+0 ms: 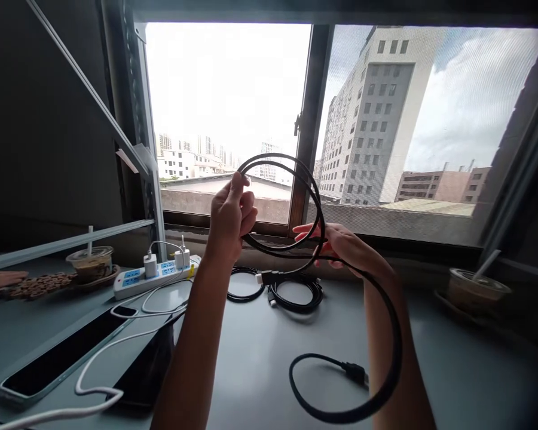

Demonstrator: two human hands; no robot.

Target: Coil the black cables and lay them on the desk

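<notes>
My left hand [234,209] is closed, pinching a looped black cable [319,203] between thumb and fingers in front of the window. My right hand [336,242] is at the loop's right side, its fingers partly stretched around the cable strands. One end with a metal-tipped plug [267,278] hangs below the loop. From my right hand the cable runs along the wrist, curves down and rests near the table's front, ending in another plug [355,372]. Behind lie a coiled black cable [298,306] and another black coil [244,297], partly hidden by my left arm.
To the left are a power strip [130,285] with white chargers, a white cord [83,373], a phone [63,355] and a second dark phone [138,373]. Drink cups stand at left [89,266] and right [477,292]. Another person's hand [2,279] shows at far left.
</notes>
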